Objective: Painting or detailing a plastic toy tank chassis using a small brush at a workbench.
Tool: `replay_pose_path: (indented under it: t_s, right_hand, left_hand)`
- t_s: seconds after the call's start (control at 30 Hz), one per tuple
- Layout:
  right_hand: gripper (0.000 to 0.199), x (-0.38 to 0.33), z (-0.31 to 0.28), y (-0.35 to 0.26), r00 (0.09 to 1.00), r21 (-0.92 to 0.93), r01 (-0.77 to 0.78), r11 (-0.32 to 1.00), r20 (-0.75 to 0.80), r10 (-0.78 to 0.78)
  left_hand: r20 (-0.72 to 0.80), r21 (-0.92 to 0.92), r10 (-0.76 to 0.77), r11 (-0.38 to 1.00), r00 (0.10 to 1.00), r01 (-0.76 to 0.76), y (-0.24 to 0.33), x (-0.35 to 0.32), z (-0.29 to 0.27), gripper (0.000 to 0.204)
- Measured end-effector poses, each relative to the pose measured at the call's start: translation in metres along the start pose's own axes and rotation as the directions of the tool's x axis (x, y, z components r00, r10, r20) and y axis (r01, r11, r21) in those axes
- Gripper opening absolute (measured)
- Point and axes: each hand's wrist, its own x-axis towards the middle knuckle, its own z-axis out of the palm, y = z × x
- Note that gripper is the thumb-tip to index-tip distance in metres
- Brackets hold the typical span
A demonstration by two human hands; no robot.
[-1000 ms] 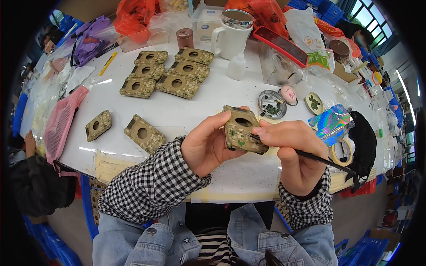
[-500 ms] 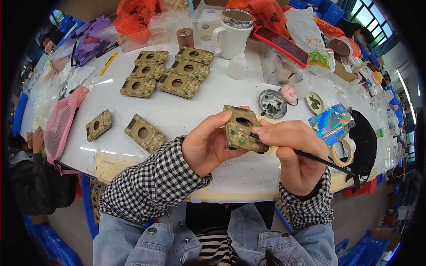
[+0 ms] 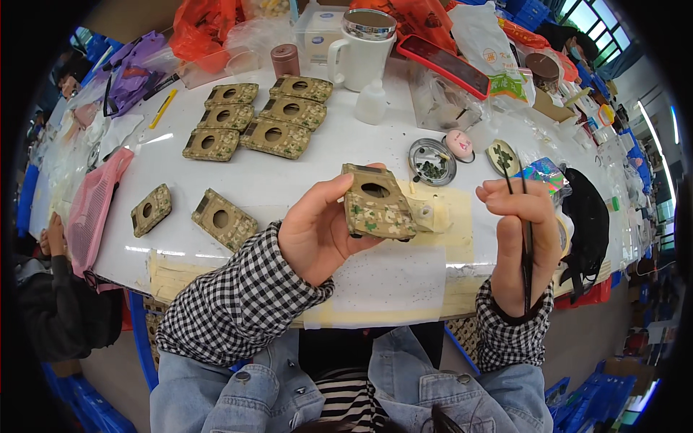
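My left hand point(image 3: 314, 234) grips a camouflage-painted toy tank hull point(image 3: 379, 216) by its left side, thumb on the top edge. The hull has a round hole and faces up, tilted. My right hand point(image 3: 523, 227), apart from the hull, closes around black tweezers point(image 3: 528, 270) whose parted tips point up and away. Beyond those tips lies a small cream dish point(image 3: 491, 160) with dark green bits. To its left sits a round metal tin point(image 3: 411, 164) holding more green bits. Two loose hulls, a small one point(image 3: 163, 203) and a longer one point(image 3: 238, 229), rest left of my left hand.
Several camouflage hulls point(image 3: 281, 133) stand grouped at the back. Behind are a white mug point(image 3: 361, 61), a dropper bottle point(image 3: 370, 105) and a red-cased phone point(image 3: 444, 66). A pink mesh pouch point(image 3: 97, 202) lies left; a black cloth item point(image 3: 586, 231) lies right. Another person's hand point(image 3: 54, 234) shows far left.
My right hand has drawn back rightward from the hull, and the tweezers have swung from pointing at it to pointing up. My left hand keeps its hold. The whole view has shifted slightly.
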Motion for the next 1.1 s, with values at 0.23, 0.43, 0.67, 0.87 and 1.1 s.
replay_pose_path:
  t_s: [0.23, 0.43, 0.67, 0.87, 1.1]
  right_hand:
    - [0.025, -0.009, 0.020, 0.025, 0.978, -0.375, 0.106, 0.921, 0.205, -0.029]
    - [0.021, -0.012, 0.026, 0.032, 0.972, -0.371, 0.132, 0.919, 0.233, -0.045]
    - [0.020, -0.007, 0.019, 0.023, 0.987, -0.326, 0.113, 0.939, 0.149, -0.067]
    - [0.018, 0.004, 0.008, -0.002, 0.994, -0.025, 0.105, 0.994, -0.027, -0.105]
    - [0.010, 0.000, 0.037, -0.004, 0.956, 0.571, -0.290, 0.768, 0.197, 0.215]
  left_hand:
    - [-0.059, -0.003, 0.072, 0.997, 0.996, -0.072, 0.001, 0.001, -0.003, 0.051]
    - [-0.071, 0.010, 0.063, 0.998, 0.995, -0.063, 0.001, 0.001, -0.002, 0.051]
    - [-0.078, -0.004, 0.049, 0.999, 0.996, -0.049, 0.001, 0.001, -0.003, 0.051]
    - [-0.046, 0.044, 0.006, 0.999, 0.999, -0.004, 0.000, 0.000, 0.003, 0.053]
    - [0.005, 0.052, -0.043, 0.998, 0.999, 0.042, -0.002, -0.002, 0.006, 0.054]
